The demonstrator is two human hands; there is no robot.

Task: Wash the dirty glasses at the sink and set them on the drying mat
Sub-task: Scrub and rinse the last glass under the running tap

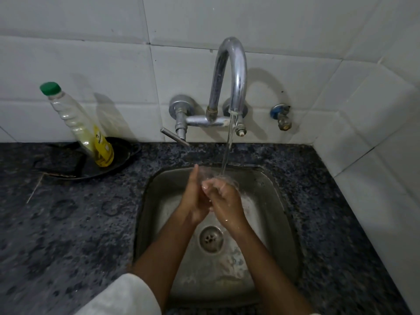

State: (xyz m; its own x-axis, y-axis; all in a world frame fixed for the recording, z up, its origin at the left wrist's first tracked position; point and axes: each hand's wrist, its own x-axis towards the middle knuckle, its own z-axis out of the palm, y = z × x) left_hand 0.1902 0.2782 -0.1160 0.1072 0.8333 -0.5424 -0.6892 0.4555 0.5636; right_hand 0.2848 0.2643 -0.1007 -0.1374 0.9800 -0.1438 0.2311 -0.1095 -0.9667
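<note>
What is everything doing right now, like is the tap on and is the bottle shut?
Tap: on, water streaming.
Dish soap bottle: green cap on, partly full, leaning in a black dish.
Sink: wet, drain unplugged.
Left hand: fingers straight, against the right hand.
Right hand: curled, under the stream; a glass between the hands cannot be made out.

Countertop (68, 223) around sink (272, 196): dark speckled grey. Sink steel-grey. Wall tiles (91, 60) white. Bottle (79, 123) left of sink: green cap, yellow label. Sleeve (122, 296) white.

Both hands (211, 198) meet over the sink (279, 201) under the tap (229, 71) — bottle (79, 123) stands in a pan (122, 153), left.
</note>
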